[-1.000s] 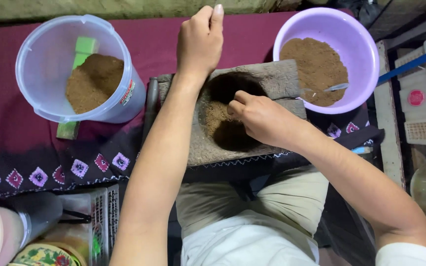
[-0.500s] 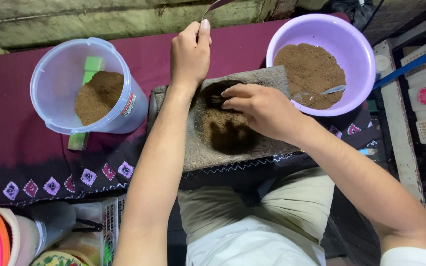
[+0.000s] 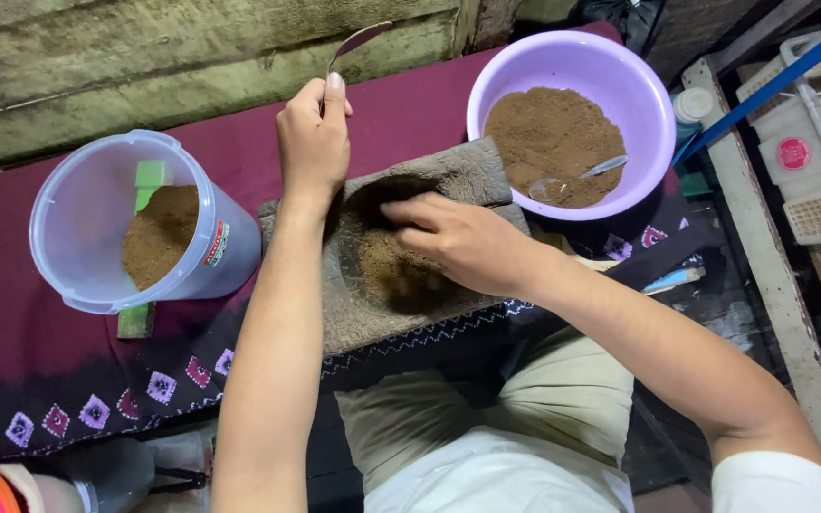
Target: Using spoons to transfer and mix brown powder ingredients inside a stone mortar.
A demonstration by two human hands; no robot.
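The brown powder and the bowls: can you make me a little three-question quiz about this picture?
1. True or false: the round purple plastic bowl holds brown powder with a metal spoon lying in it.
2. Which hand rests its fingers in the hollow of the grey stone slab? A) the left hand B) the right hand
3. Fill in: the clear plastic bucket with brown powder stands on a dark red ____.

Key: 1 true. 2 B; the left hand pinches a thin curved metal strip instead. 3 cloth.
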